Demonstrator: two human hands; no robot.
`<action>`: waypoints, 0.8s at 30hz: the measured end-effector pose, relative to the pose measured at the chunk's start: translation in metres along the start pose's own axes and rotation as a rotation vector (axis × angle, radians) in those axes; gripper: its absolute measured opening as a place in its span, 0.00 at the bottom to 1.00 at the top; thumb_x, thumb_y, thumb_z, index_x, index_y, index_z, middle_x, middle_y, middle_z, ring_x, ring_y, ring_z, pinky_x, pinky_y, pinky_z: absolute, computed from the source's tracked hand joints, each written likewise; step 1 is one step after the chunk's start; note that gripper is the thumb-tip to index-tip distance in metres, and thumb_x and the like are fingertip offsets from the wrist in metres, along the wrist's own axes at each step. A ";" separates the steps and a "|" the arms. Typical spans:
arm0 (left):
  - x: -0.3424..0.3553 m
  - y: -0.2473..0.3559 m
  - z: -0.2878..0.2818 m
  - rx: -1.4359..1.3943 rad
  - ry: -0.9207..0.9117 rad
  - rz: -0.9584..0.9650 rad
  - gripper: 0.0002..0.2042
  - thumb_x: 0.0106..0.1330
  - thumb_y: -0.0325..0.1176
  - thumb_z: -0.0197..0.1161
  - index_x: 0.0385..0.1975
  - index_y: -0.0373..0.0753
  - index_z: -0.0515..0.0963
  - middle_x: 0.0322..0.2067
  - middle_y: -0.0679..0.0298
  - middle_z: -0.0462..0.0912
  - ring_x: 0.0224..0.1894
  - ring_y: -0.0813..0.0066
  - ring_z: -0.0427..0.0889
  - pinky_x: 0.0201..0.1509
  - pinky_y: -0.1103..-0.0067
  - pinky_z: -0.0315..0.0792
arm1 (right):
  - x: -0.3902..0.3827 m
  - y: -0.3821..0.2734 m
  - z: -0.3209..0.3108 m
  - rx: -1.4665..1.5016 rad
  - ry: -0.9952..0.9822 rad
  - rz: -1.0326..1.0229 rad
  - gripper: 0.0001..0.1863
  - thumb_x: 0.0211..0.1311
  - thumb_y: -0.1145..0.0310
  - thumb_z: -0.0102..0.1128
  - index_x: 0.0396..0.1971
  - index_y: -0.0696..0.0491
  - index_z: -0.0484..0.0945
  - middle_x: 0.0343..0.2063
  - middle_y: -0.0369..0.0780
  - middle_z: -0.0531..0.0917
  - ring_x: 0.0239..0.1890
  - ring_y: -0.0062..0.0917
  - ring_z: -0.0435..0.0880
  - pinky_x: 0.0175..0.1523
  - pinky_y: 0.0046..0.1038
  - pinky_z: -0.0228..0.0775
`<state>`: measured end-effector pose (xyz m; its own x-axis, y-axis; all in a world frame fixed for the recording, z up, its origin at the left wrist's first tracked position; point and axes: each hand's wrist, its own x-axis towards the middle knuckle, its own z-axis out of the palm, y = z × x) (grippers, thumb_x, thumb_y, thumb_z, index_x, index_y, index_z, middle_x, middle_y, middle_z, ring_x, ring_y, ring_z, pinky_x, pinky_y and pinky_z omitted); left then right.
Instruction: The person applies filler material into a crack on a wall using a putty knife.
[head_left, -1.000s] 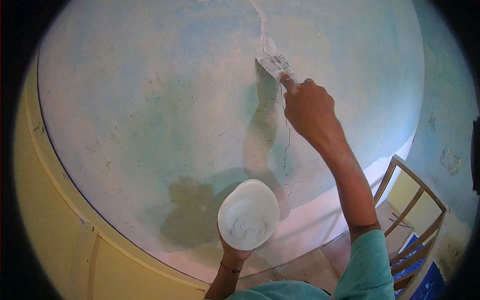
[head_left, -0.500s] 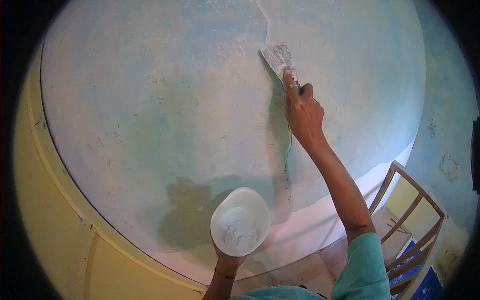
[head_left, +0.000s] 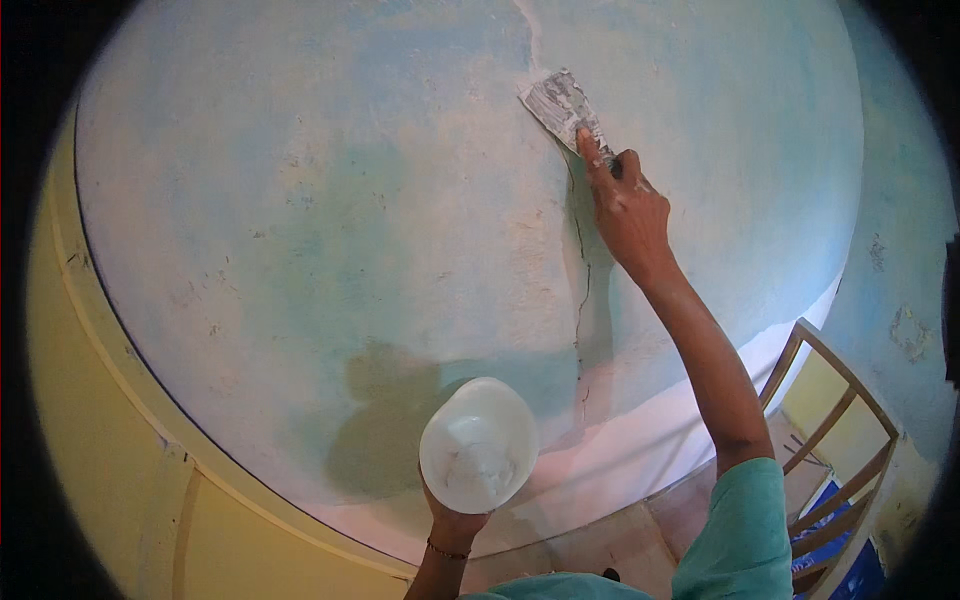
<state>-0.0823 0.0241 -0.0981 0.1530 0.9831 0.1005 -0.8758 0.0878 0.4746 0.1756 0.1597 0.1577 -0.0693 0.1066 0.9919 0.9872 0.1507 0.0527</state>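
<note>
My right hand is closed round the handle of a putty knife, its index finger laid along the blade. The wide blade is smeared with white paste and rests against the painted wall. A dark crack runs down the wall below the blade, and a pale filled strip goes up above it. My left hand grips a white plastic bowl from below. The bowl is tipped toward me and has some white paste inside; most of the left fingers are hidden behind it.
A wooden frame with slats stands at the lower right, above a blue item. Yellow panelling borders the wall on the left. Floor tiles show at the bottom, and a second wall rises at the right.
The putty knife has turned and tilted more to the left, with my right hand shifted slightly right. More of the crack shows below it. The left hand and bowl stay nearly still.
</note>
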 end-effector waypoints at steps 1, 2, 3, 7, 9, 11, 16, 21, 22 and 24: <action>0.000 0.001 0.000 -0.051 0.020 -0.029 0.29 0.58 0.59 0.45 0.57 0.52 0.61 0.55 0.61 0.64 0.58 0.54 0.63 0.51 0.51 0.67 | -0.004 0.004 -0.003 -0.006 -0.037 -0.034 0.35 0.53 0.75 0.53 0.61 0.33 0.56 0.28 0.41 0.71 0.21 0.26 0.76 0.17 0.27 0.67; 0.001 0.001 0.001 -0.102 0.040 -0.056 0.29 0.58 0.60 0.45 0.57 0.52 0.61 0.55 0.61 0.64 0.58 0.54 0.63 0.51 0.51 0.66 | -0.007 0.006 -0.006 -0.010 -0.073 -0.067 0.36 0.52 0.78 0.50 0.62 0.35 0.55 0.30 0.42 0.70 0.23 0.28 0.77 0.17 0.27 0.68; 0.001 0.001 0.002 -0.102 0.042 -0.057 0.29 0.58 0.60 0.45 0.57 0.52 0.61 0.55 0.61 0.64 0.58 0.54 0.63 0.51 0.51 0.66 | -0.008 0.008 -0.011 -0.010 -0.075 -0.066 0.36 0.52 0.78 0.50 0.62 0.35 0.55 0.30 0.42 0.70 0.23 0.28 0.77 0.17 0.27 0.68; 0.000 -0.003 0.013 -0.098 0.003 -0.046 0.29 0.58 0.59 0.44 0.57 0.52 0.60 0.55 0.61 0.65 0.58 0.53 0.63 0.51 0.51 0.67 | -0.005 0.009 -0.030 0.031 -0.128 -0.061 0.32 0.53 0.76 0.50 0.60 0.37 0.61 0.28 0.44 0.72 0.19 0.28 0.76 0.17 0.27 0.68; 0.000 -0.003 0.014 -0.124 -0.006 -0.036 0.29 0.58 0.59 0.45 0.58 0.52 0.60 0.55 0.61 0.65 0.57 0.53 0.64 0.51 0.51 0.67 | 0.001 0.000 -0.040 0.057 -0.133 -0.050 0.30 0.54 0.76 0.51 0.58 0.38 0.63 0.28 0.44 0.72 0.17 0.28 0.76 0.17 0.27 0.68; 0.003 -0.004 0.006 -0.042 -0.002 -0.033 0.29 0.58 0.58 0.45 0.58 0.51 0.59 0.55 0.61 0.65 0.58 0.53 0.64 0.52 0.51 0.66 | 0.011 -0.013 -0.051 0.093 -0.082 -0.040 0.28 0.54 0.74 0.49 0.58 0.41 0.65 0.27 0.45 0.73 0.17 0.29 0.77 0.17 0.28 0.68; -0.004 -0.004 0.022 0.163 -0.021 0.044 0.29 0.58 0.58 0.46 0.57 0.51 0.60 0.54 0.61 0.66 0.57 0.54 0.64 0.52 0.52 0.66 | 0.044 -0.033 -0.061 -0.019 -0.160 -0.001 0.25 0.55 0.75 0.46 0.56 0.50 0.66 0.28 0.49 0.74 0.19 0.32 0.79 0.18 0.30 0.69; 0.001 -0.007 0.010 0.015 0.019 0.005 0.28 0.58 0.58 0.46 0.56 0.52 0.62 0.54 0.61 0.66 0.56 0.55 0.65 0.51 0.54 0.68 | 0.043 -0.044 -0.067 -0.049 -0.207 0.002 0.23 0.54 0.75 0.46 0.54 0.57 0.67 0.27 0.50 0.74 0.20 0.35 0.79 0.21 0.30 0.70; 0.002 -0.009 0.011 0.025 0.033 -0.005 0.29 0.57 0.59 0.46 0.56 0.52 0.62 0.53 0.61 0.67 0.56 0.55 0.65 0.51 0.54 0.68 | 0.041 -0.041 -0.066 -0.052 -0.243 0.025 0.22 0.56 0.72 0.48 0.53 0.52 0.69 0.27 0.49 0.76 0.20 0.35 0.79 0.21 0.30 0.71; -0.001 -0.009 0.016 0.038 0.044 -0.013 0.29 0.57 0.60 0.47 0.56 0.52 0.62 0.53 0.61 0.67 0.56 0.56 0.65 0.51 0.55 0.68 | 0.033 -0.040 -0.073 -0.054 -0.274 0.048 0.21 0.58 0.68 0.50 0.53 0.47 0.70 0.28 0.49 0.77 0.19 0.35 0.80 0.21 0.30 0.72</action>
<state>-0.0675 0.0198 -0.0884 0.1431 0.9881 0.0563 -0.8558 0.0950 0.5085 0.1438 0.0856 0.1972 -0.0510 0.3753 0.9255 0.9960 0.0874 0.0194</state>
